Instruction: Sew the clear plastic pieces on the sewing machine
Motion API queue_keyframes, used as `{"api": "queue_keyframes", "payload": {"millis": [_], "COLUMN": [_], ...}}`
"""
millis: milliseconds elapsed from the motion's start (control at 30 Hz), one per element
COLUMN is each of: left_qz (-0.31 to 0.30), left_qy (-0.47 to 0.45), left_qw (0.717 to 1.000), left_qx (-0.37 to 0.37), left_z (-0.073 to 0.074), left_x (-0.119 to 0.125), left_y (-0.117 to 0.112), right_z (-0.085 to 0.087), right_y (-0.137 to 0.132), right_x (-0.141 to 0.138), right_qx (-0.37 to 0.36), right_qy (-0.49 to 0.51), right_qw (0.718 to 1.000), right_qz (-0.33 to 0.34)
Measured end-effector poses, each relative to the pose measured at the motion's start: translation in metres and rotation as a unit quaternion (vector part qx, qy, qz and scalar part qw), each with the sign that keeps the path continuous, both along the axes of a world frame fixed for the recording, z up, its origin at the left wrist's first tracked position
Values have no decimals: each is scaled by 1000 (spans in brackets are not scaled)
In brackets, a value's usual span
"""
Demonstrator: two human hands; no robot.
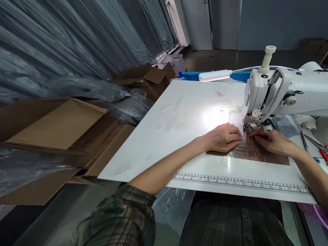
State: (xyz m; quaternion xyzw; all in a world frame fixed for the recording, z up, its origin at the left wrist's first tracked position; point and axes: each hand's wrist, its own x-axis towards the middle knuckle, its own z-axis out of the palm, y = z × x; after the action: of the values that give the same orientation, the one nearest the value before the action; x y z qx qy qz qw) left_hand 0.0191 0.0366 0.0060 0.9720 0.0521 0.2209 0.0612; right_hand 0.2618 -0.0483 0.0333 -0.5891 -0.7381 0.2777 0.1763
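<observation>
A white sewing machine (258, 92) stands at the right of the table, its needle and presser foot (246, 128) lit by a lamp. Under the foot lies a clear plastic piece (241, 141), partly over a brown sheet (266, 155) on the tabletop. My left hand (224, 138) is closed at the left edge of the plastic, its bent fingers pressed together on it. Just right of the presser foot, my right hand (273, 140) has its thumb and index finger brought together low over the brown sheet. What lies between those fingertips is too small to make out.
A printed ruler (230, 181) runs along the front edge of the white table (159, 136). Red-handled scissors (321, 150) lie at the far right. Open cardboard boxes (56, 124) and plastic wrapping stand left of the table. A white lamp (215, 76) reaches over the back edge.
</observation>
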Motion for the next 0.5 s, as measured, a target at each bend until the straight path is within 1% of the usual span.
{"api": "queue_keyframes", "payload": {"millis": [133,200,300,433,500], "left_qz": [-22,-28,-17,20,29], "left_qy": [-28,-42,-48,-51,-53], "left_qw": [998,995,990,986,984], "left_qx": [-59,-86,-128,-157,-166], "left_z": [-6,-7,-9,-12,-12], "left_x": [-4,-7,-7,-3,-1], "left_y": [-3,-2,0,-1,-2], "right_z": [-13,-19,-22,-24,-26], "right_y": [-1,-4,-11,-16,-17], "right_x": [-3,-6,-13,-22,-25], "right_qx": [37,68,113,162,182], "right_qy": [27,25,19,37,29], "right_qw": [995,992,991,985,981], "right_qz": [-87,-101,-65,37,60]}}
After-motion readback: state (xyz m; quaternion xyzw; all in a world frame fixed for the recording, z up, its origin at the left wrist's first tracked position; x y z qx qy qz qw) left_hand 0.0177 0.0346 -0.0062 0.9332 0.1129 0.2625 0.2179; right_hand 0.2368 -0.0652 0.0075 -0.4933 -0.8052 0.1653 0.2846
